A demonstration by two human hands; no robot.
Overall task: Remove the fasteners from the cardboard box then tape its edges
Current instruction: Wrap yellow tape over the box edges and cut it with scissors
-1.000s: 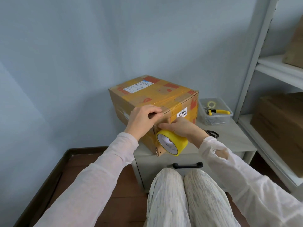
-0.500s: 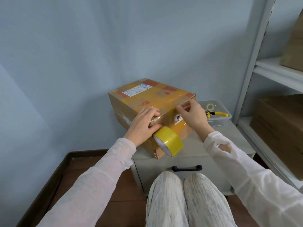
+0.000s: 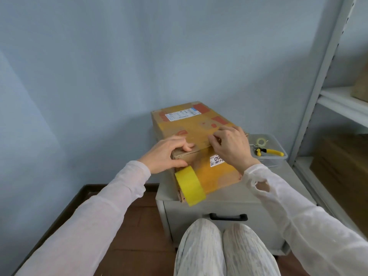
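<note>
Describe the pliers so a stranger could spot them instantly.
Find the grey cabinet carrying the cardboard box. Right of the box sits a clear plastic bin. The pliers lie inside it, the only yellow-handled tool there.

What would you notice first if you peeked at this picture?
The cardboard box on the grey cabinet, with the left hand and right hand pressing along its near top edge. A bright yellow tape roll hangs at its front, below the left hand.
</note>
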